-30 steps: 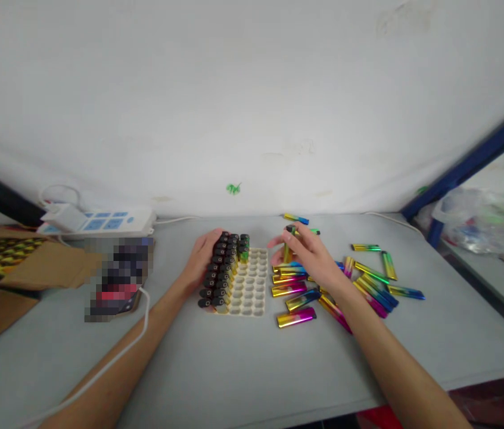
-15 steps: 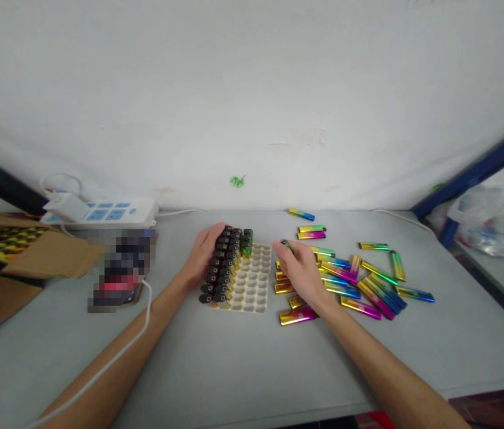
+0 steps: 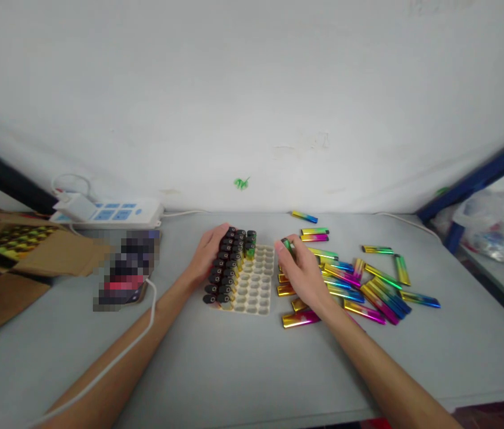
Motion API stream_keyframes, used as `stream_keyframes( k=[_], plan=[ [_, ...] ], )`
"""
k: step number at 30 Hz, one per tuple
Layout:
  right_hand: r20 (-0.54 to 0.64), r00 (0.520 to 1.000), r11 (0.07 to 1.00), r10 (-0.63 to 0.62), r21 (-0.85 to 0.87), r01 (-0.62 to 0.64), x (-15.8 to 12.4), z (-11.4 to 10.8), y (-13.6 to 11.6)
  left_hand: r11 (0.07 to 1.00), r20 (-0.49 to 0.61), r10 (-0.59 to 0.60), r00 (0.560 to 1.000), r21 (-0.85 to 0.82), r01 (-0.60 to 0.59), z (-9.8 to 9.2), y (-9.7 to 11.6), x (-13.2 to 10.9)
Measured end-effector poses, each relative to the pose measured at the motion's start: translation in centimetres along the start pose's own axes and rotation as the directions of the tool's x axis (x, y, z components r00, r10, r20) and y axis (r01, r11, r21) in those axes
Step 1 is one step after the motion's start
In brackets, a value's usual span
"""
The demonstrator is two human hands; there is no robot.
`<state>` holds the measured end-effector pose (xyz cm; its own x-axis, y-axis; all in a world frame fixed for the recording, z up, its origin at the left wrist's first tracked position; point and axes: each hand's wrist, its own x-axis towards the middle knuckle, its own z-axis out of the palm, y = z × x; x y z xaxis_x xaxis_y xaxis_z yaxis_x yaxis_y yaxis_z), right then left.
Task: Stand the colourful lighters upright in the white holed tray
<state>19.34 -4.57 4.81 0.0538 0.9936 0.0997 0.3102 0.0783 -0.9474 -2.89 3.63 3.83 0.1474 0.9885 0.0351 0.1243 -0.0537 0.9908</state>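
Note:
A cream tray [image 3: 257, 291] with oval holes lies on the grey table [image 3: 234, 369]. Its left rows hold upright lighters with black caps [image 3: 227, 265]. My left hand [image 3: 205, 256] rests against the tray's left side, its fingers curled on those lighters. My right hand [image 3: 301, 273] is just right of the tray, closed round a lighter [image 3: 286, 244] whose black and green top shows above the fingers. Several shiny rainbow-coloured lighters [image 3: 368, 286] lie loose to the right of that hand.
A white power strip [image 3: 109, 213] sits at the back left, with a white cable [image 3: 113, 357] running over the table beside my left arm. An open cardboard box [image 3: 15, 256] is at the far left. A blue frame [image 3: 479, 176] and plastic bag [image 3: 497, 226] stand at right.
My right hand came down from a raised position with the lighter and now sits low beside the tray. The left hand stayed on the tray.

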Motion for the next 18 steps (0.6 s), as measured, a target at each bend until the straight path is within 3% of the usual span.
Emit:
stream_keyframes(
  k=[4, 9, 18],
  plan=[
    [0.050, 0.995, 0.996, -0.087, 0.028, 0.086, 0.1, -0.1, 0.0, 1.000, 0.011, 0.027, 1.000, -0.006, -0.027, 0.1, -0.1, 0.0],
    [-0.037, 0.948, 0.928, -0.316, -0.221, 0.300, 0.3, -0.2, -0.6, 1.000, -0.001, 0.031, 1.000, -0.003, -0.031, 0.2, -0.3, 0.1],
    [0.116, 0.952, 0.924, -0.283, -0.233, 0.303, 0.3, 1.1, -0.2, 0.997, 0.018, 0.018, 1.000, -0.070, -0.017, 0.3, -0.3, 0.1]
  ],
)
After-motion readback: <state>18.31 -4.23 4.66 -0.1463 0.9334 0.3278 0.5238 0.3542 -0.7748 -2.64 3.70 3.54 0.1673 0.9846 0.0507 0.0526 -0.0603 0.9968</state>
